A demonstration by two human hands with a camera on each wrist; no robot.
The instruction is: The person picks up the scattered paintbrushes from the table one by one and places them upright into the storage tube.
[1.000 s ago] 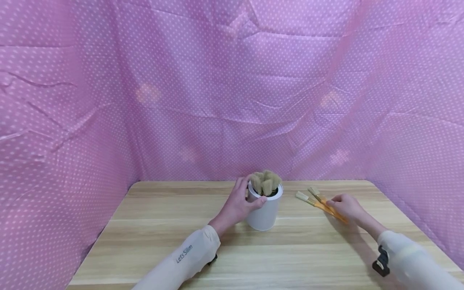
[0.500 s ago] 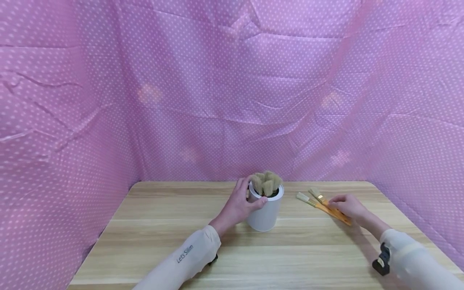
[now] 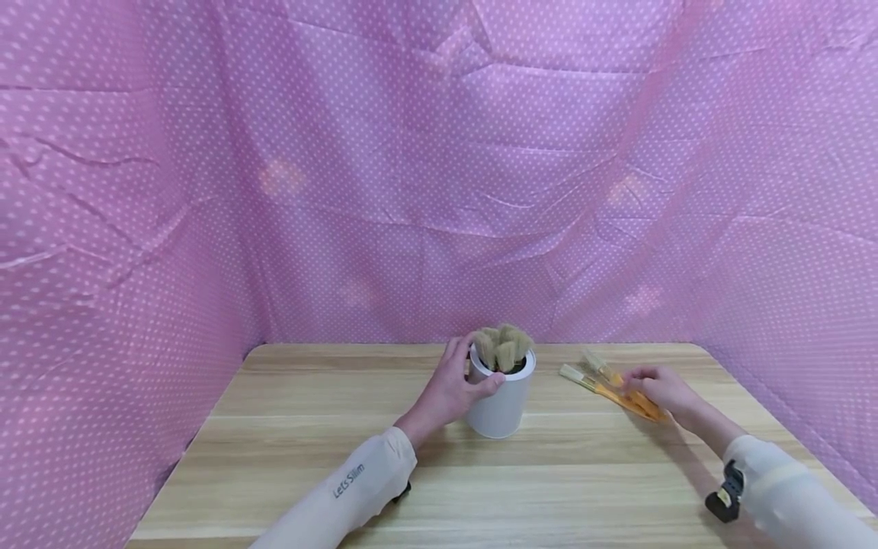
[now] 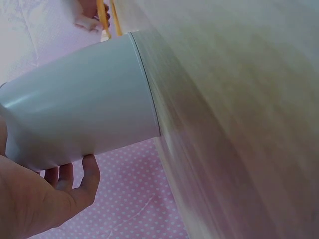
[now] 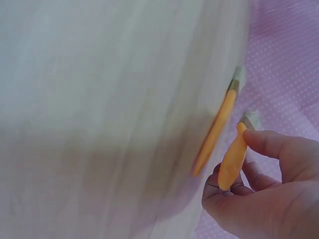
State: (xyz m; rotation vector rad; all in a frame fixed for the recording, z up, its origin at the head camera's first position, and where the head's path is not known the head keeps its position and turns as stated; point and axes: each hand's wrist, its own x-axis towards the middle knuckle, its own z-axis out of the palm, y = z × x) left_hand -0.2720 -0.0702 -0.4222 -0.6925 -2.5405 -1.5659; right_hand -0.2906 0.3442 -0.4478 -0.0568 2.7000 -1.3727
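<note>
A white cylindrical pot stands upright on the table, with several bristle brushes in it, bristles up. My left hand grips the pot near its rim, thumb at the front; in the left wrist view its curled fingers touch the pot's side. Over to the right, my right hand pinches an orange-handled paintbrush by the handle, raised off the table in the right wrist view. A second orange-handled paintbrush lies flat on the table beside it, bristles pointing away.
The wooden table has light striped grain and ends at a back edge just behind the pot. Pink dotted cloth hangs around the back and both sides. A dark strap device sits on the right wrist.
The right hand has shifted slightly to the right and lifted one paintbrush away from the other, which stays on the table. My left hand and the pot hold nearly still.
</note>
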